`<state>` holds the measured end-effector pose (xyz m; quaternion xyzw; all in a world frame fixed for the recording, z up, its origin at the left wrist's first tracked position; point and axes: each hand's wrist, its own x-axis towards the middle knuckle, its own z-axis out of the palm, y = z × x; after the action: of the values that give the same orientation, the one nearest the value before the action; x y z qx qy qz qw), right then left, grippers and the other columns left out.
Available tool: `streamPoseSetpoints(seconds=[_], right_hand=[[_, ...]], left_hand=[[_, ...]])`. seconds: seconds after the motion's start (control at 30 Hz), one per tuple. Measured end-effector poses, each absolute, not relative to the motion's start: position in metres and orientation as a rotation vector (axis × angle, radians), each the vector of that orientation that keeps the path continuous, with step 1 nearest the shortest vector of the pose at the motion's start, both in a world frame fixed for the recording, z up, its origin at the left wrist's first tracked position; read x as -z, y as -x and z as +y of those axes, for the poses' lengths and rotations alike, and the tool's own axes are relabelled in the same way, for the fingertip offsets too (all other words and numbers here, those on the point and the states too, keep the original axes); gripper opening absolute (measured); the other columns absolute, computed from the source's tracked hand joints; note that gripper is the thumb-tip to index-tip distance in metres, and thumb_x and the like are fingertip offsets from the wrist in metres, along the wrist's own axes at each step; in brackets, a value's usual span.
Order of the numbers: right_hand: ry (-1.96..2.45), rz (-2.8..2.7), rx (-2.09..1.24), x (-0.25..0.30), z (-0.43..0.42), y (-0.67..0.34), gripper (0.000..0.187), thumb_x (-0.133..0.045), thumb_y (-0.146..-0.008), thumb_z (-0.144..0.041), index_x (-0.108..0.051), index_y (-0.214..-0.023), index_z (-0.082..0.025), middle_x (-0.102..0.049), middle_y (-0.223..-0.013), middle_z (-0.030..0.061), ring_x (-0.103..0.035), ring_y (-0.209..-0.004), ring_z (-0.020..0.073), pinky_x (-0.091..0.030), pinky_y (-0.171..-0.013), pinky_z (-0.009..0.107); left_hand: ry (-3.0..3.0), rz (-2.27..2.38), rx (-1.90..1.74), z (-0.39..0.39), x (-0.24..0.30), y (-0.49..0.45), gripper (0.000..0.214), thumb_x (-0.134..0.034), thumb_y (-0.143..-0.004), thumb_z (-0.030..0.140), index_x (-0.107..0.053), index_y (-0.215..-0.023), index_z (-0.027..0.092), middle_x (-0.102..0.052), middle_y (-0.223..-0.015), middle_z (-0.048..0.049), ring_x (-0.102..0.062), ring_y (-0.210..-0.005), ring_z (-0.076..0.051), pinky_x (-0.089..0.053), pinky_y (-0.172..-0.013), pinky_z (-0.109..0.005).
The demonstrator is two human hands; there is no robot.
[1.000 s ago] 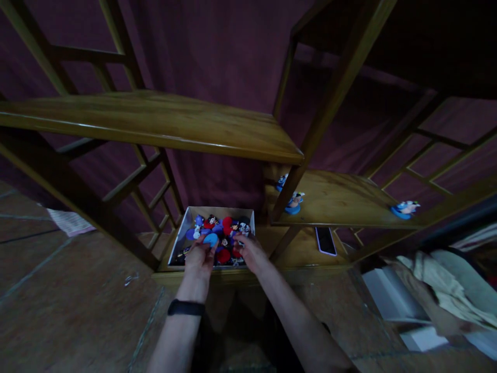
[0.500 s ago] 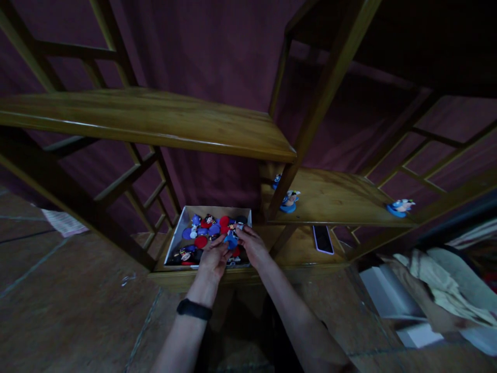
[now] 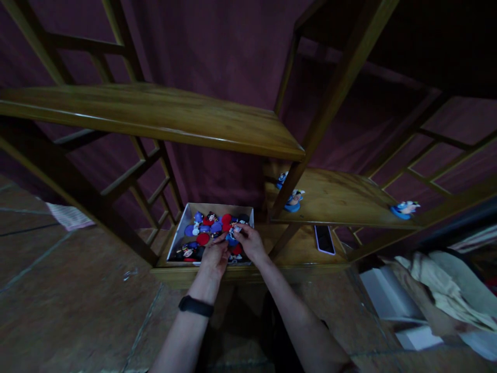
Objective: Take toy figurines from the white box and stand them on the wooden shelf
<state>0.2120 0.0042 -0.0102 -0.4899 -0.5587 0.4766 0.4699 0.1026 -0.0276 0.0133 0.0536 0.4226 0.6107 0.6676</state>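
A shallow box (image 3: 175, 239) on the low shelf holds several small figurines with red, purple, blue and black round bases. Over its front right part, my right hand (image 3: 251, 242) pinches a small blue-based figurine (image 3: 232, 238) between thumb and fingers. My left hand (image 3: 216, 255), below a dark wristband, is close beside that figurine at the box's front edge. Its fingers are partly curled, and whether they also grip the figurine is too dark to tell. Purple-based figurines (image 3: 204, 229) and a red base (image 3: 202, 239) lie to the left of my hands.
Blue-based figurines (image 3: 293, 201) stand by the post on the wooden shelf (image 3: 341, 199), and another figurine (image 3: 405, 209) is at its right end. Below lies a phone (image 3: 324, 240). An upper shelf (image 3: 155, 116) overhangs the box. White boxes (image 3: 390, 292) and cloth (image 3: 438, 280) lie on the floor at right.
My right hand has tilted the blue-based figurine slightly, and its pale upper part shows more. Both hands stay over the box. The whole view has shifted a little.
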Motion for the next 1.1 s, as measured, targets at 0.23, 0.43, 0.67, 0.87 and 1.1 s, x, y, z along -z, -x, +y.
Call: streamPoseSetpoints(seconds=[0.23, 0.43, 0.67, 0.87, 1.1], right_hand=[[1.244, -1.468, -1.058, 0.012, 0.006, -0.215, 0.03, -0.052, -0.076, -0.026, -0.06, -0.105, -0.023, -0.064, -0.098, 0.0005, -0.059, -0.088, 0.0144, -0.045, -0.081, 0.028], [1.216, -1.453, -1.112, 0.006, 0.005, -0.217, 0.032, -0.055, -0.075, -0.029, -0.06, -0.106, -0.024, -0.064, -0.099, 0.0009, -0.059, -0.086, 0.0148, -0.045, -0.081, 0.029], [1.205, -1.417, -1.121, 0.006, 0.006, -0.219, 0.031, -0.056, -0.075, -0.029, -0.06, -0.106, -0.024, -0.064, -0.101, 0.0001, -0.058, -0.088, 0.0152, -0.045, -0.083, 0.029], [1.163, -1.41, -1.151, 0.005, 0.007, -0.221, 0.03, -0.056, -0.075, -0.03, -0.06, -0.104, -0.024, -0.065, -0.1, 0.0, -0.059, -0.088, 0.0155, -0.045, -0.083, 0.029], [1.138, -1.474, -1.137, 0.006, 0.01, -0.225, 0.03, -0.055, -0.076, -0.03, -0.06, -0.105, -0.026, -0.064, -0.102, -0.0008, -0.057, -0.093, 0.0168, -0.044, -0.086, 0.031]], left_hand=[[-0.124, 0.962, -1.374, -0.028, -0.017, -0.102, 0.022, -0.05, -0.068, -0.005, -0.063, -0.076, 0.011, -0.066, -0.067, -0.0058, -0.063, -0.062, -0.014, -0.052, -0.062, -0.026], [-0.107, 0.959, -1.408, -0.027, -0.014, -0.102, 0.016, -0.056, -0.07, -0.002, -0.062, -0.065, 0.012, -0.067, -0.066, -0.0056, -0.064, -0.064, -0.015, -0.053, -0.065, -0.026], [-0.099, 0.975, -1.412, -0.028, -0.017, -0.103, 0.012, -0.059, -0.07, 0.0, -0.064, -0.067, 0.01, -0.068, -0.069, -0.0064, -0.065, -0.066, -0.015, -0.053, -0.069, -0.028], [-0.08, 0.995, -1.416, -0.028, -0.018, -0.102, 0.009, -0.061, -0.07, 0.002, -0.064, -0.067, 0.01, -0.068, -0.068, -0.0052, -0.065, -0.066, -0.013, -0.053, -0.071, -0.027], [-0.176, 0.962, -1.349, -0.028, -0.016, -0.099, 0.012, -0.061, -0.067, -0.001, -0.066, -0.072, 0.009, -0.069, -0.071, -0.0062, -0.064, -0.067, -0.012, -0.051, -0.069, -0.022]])
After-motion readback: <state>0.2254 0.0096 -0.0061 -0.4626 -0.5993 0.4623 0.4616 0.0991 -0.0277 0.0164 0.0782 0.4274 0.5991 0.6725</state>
